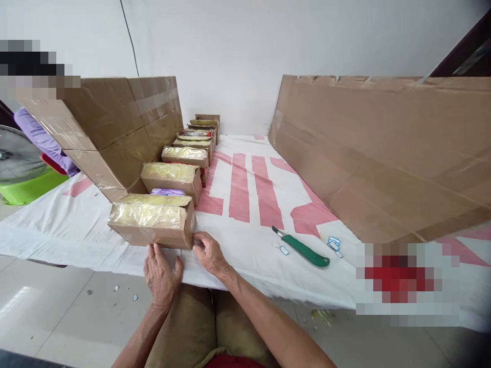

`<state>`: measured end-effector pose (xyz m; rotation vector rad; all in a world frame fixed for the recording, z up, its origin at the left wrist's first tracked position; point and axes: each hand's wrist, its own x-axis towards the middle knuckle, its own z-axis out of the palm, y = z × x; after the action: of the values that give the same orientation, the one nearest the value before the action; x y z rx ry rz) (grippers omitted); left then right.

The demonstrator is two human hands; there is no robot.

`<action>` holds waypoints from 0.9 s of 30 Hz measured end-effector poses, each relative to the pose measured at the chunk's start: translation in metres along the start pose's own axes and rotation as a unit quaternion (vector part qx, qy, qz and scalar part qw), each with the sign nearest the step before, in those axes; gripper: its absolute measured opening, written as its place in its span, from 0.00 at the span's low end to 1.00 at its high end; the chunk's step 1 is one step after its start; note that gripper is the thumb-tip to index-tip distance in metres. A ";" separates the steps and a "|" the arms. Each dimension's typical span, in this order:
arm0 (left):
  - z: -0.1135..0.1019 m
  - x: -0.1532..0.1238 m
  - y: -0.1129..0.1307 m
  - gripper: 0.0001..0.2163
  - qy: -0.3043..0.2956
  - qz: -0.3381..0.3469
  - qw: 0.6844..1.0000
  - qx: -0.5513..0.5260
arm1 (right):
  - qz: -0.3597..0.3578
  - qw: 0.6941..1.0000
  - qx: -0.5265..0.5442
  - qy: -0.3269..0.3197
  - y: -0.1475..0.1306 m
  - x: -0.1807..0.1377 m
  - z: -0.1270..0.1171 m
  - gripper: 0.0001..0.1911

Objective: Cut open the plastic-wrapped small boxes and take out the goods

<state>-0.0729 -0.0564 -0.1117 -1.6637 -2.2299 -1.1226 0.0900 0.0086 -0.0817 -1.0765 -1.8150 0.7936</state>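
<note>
The nearest cardboard box, long and low with clear tape over its yellowish top, sits at the front edge of the cloth-covered table. My left hand rests its outstretched fingertips against the box's front side, thumb apart. At the right front corner, my right hand has its fingers bent and pressed to the box's end; some fingertips are hidden. Behind this box shows a purple packet, then another taped box. A green utility knife, blade out, lies to the right of my hands.
Several more boxes run back towards the wall beside a stack of large cartons. A big cardboard panel stands on the right. Small blue-edged tags lie near the knife. A green basin and a person's purple sleeve are at left.
</note>
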 end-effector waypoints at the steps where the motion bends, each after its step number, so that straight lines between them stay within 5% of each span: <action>1: 0.000 0.000 0.000 0.38 0.002 -0.001 1.000 -0.003 | 0.000 1.000 0.000 0.001 0.000 0.000 0.000 0.20; 27: 0.001 -0.001 0.000 0.35 0.008 0.009 1.000 0.003 | -0.001 0.999 -0.048 -0.013 -0.003 0.001 0.005 0.10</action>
<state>-0.0725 -0.0568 -0.1132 -1.6634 -2.2026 -1.1198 0.0842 0.0079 -0.0811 -1.1290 -1.8923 0.7288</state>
